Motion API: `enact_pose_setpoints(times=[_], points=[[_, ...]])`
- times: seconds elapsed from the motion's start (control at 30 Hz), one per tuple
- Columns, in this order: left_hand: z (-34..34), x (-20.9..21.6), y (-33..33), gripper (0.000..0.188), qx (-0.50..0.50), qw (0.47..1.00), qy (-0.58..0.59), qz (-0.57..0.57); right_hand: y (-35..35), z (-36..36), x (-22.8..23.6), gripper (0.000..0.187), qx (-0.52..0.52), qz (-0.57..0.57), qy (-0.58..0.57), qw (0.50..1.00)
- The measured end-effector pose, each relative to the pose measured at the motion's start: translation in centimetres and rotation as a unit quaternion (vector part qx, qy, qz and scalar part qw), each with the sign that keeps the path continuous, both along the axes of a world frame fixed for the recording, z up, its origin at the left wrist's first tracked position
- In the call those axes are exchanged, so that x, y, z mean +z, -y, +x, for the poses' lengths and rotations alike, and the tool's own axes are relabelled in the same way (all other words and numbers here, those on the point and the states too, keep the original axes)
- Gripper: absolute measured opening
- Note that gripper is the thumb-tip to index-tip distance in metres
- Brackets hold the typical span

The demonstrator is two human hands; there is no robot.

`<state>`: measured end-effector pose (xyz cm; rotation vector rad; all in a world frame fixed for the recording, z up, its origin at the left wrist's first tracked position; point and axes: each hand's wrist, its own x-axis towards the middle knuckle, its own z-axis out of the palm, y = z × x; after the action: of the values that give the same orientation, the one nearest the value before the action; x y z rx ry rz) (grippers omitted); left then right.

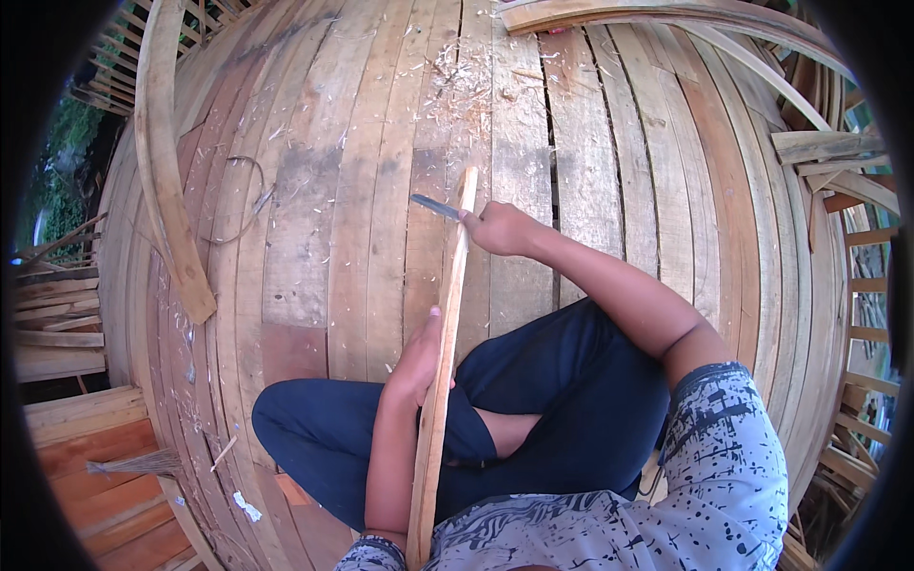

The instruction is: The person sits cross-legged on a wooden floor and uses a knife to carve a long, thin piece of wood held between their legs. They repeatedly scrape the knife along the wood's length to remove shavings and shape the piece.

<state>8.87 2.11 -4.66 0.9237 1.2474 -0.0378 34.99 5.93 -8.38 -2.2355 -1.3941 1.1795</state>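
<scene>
One long, narrow, pale wooden strip (440, 400) slants over two navy-trousered legs (581, 419); left hand (412, 371) wraps it mid-length. Right hand (500, 229) grips one grey metal blade (433, 204), crossing near strip's far end, tip past left edge. Plank floor (352, 257) spreads both sides.

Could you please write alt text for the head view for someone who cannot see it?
A person cross-legged on a plank floor holds a knife in the right hand, its blade crossing a long wooden strip near the far end; the left hand grips the strip nearer the body. Wood shavings lie beyond.
</scene>
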Motion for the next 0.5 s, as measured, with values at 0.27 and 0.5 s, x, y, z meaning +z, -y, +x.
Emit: enact_pose_setpoints(times=[0.27,0.5], points=[[0.4,0.3,-0.1,0.064,-0.014,0.999,-0.019,0.03,-0.1,0.4,0.3,0.084,-0.018,-0.033,-0.059,0.998],[0.1,0.3,-0.1,0.063,-0.004,1.0,-0.014,0.012,0.7,-1.3,3.8,0.079,0.026,-0.093,-0.077,0.992]])
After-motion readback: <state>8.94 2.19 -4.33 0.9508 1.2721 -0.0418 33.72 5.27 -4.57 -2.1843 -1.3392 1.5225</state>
